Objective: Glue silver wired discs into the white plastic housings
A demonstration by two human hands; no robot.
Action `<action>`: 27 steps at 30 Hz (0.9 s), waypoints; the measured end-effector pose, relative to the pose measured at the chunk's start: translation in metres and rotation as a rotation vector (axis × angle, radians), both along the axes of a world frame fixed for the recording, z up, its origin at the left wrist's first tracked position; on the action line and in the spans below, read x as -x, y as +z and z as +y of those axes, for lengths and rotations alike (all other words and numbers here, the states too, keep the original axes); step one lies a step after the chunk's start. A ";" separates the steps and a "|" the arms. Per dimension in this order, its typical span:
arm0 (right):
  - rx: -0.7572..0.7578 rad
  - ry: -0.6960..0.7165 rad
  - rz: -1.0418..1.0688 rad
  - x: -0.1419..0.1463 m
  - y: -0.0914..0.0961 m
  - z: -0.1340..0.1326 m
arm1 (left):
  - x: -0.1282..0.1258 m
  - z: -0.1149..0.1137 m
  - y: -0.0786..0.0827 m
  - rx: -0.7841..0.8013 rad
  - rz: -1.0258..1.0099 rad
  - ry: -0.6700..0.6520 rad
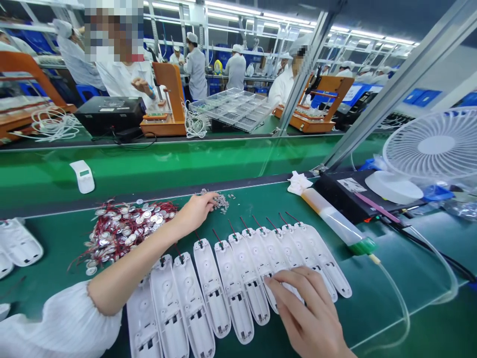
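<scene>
A fanned row of several white plastic shells [238, 283] lies on the green mat, each with a red wire at its top end. My right hand [309, 313] rests on the shells at the right, fingers spread flat and holding nothing. My left hand [197, 209] reaches across to a small heap of tiny metal parts [221, 201] by the mat's far edge, fingers curled into it; what they pinch is too small to make out. A pile of round silver discs with red wires [122, 228] lies beside my left forearm.
A glue tube [335, 221] with a clear hose lies at the right by a white cloth [298, 184]. A white fan [432, 146] stands far right on a black box. A white device [84, 176] rides the green belt. Other workers sit opposite at orange fixtures.
</scene>
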State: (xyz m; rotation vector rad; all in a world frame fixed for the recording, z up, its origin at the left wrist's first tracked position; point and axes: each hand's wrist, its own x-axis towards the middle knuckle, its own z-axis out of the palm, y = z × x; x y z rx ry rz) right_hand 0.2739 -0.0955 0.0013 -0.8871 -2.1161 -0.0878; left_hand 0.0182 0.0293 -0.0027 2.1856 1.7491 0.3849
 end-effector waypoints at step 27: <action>0.178 0.020 0.135 0.015 0.007 0.005 | -0.047 -0.087 0.028 -0.053 -0.098 -0.268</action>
